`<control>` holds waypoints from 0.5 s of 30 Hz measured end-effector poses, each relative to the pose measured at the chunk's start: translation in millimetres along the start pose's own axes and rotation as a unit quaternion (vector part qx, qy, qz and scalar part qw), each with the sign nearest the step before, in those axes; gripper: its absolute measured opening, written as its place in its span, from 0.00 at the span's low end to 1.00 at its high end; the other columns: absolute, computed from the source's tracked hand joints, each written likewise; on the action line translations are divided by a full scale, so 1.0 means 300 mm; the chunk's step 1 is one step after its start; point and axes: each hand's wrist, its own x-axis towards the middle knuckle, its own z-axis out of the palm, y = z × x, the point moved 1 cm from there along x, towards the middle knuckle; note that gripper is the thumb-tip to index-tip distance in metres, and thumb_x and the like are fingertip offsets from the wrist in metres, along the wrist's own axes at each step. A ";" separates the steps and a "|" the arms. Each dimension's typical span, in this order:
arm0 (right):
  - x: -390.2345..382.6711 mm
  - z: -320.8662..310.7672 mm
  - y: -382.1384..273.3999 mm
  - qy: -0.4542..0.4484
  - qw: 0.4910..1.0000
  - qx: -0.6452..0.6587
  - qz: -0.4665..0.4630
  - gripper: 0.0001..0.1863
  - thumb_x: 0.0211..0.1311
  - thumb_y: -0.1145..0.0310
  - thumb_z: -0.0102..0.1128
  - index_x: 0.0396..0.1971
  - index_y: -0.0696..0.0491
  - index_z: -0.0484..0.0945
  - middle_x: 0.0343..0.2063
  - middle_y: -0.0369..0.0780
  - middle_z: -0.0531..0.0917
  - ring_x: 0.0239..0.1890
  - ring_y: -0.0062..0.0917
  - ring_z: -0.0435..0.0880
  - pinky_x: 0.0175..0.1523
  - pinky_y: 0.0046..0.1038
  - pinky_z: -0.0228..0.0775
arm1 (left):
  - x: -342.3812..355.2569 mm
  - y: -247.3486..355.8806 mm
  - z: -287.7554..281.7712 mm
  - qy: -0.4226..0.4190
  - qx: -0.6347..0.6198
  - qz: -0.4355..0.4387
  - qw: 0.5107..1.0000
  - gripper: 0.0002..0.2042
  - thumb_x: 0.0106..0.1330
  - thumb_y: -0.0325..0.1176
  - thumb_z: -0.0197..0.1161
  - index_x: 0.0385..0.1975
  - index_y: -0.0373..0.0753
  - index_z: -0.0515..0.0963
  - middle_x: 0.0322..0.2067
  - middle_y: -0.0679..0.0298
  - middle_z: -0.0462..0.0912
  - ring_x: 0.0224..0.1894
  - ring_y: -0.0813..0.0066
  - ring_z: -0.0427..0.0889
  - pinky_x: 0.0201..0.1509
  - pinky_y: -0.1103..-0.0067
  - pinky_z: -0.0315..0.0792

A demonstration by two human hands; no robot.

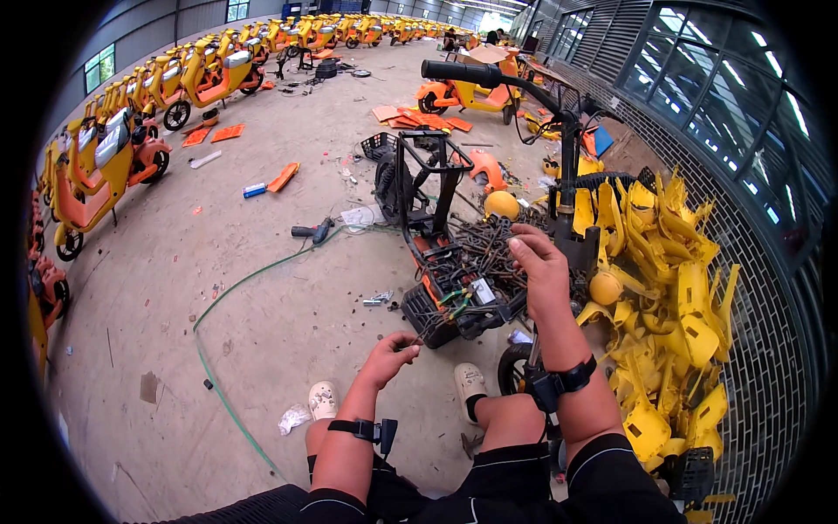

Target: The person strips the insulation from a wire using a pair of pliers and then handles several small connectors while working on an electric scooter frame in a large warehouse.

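In front of me stands a stripped scooter frame (429,175), black metal with its covers off. Its open lower section holds a tangle of wiring (458,297) with green and red strands and a small white box (483,291). My left hand (390,358) is closed in a pinch at the near left corner of this section; something thin and dark may be at its fingertips, too small to name. Higher and to the right, my right hand (543,271) is raised beside the steering column, thumb and fingers drawn together; whatever they hold, if anything, does not show.
A black handlebar (471,73) rises at upper right. Yellow plastic panels (694,306) are heaped along the brick wall. A power drill (314,230) and green hose (223,384) lie on the floor. Yellow scooters (218,79) stand in rows at far left.
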 end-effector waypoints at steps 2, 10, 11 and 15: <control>0.004 0.013 -0.030 0.013 0.999 0.031 0.027 0.07 0.62 0.73 0.64 0.36 0.62 0.83 0.49 0.37 0.80 0.41 0.16 0.76 0.42 0.20 0.67 | -0.010 0.001 -0.007 -0.028 -0.024 -0.012 0.999 0.10 0.66 0.31 0.63 0.45 0.37 0.78 0.31 0.70 0.77 0.33 0.81 0.75 0.39 0.82 0.71; 0.037 -0.027 -0.099 -0.011 0.999 0.043 0.026 0.08 0.63 0.72 0.65 0.39 0.60 0.83 0.47 0.35 0.82 0.39 0.14 0.76 0.41 0.19 0.68 | -0.045 0.081 0.002 -0.095 -0.324 -0.038 0.941 0.19 0.66 0.34 0.62 0.54 0.32 0.74 0.28 0.67 0.73 0.27 0.82 0.68 0.31 0.84 0.63; 0.038 -0.035 -0.110 -0.012 0.999 0.037 0.026 0.08 0.63 0.72 0.65 0.39 0.60 0.83 0.47 0.35 0.82 0.39 0.14 0.76 0.42 0.19 0.68 | -0.044 0.084 0.003 -0.105 -0.379 -0.058 0.917 0.19 0.67 0.35 0.61 0.54 0.32 0.74 0.27 0.67 0.72 0.27 0.82 0.68 0.31 0.84 0.63; 0.047 -0.029 -0.157 -0.039 0.999 0.019 0.023 0.08 0.63 0.72 0.65 0.38 0.59 0.83 0.46 0.35 0.82 0.40 0.14 0.77 0.43 0.20 0.68 | -0.017 0.031 -0.052 -0.101 -0.237 -0.037 0.965 0.17 0.69 0.39 0.61 0.49 0.30 0.78 0.26 0.68 0.74 0.27 0.82 0.68 0.32 0.84 0.63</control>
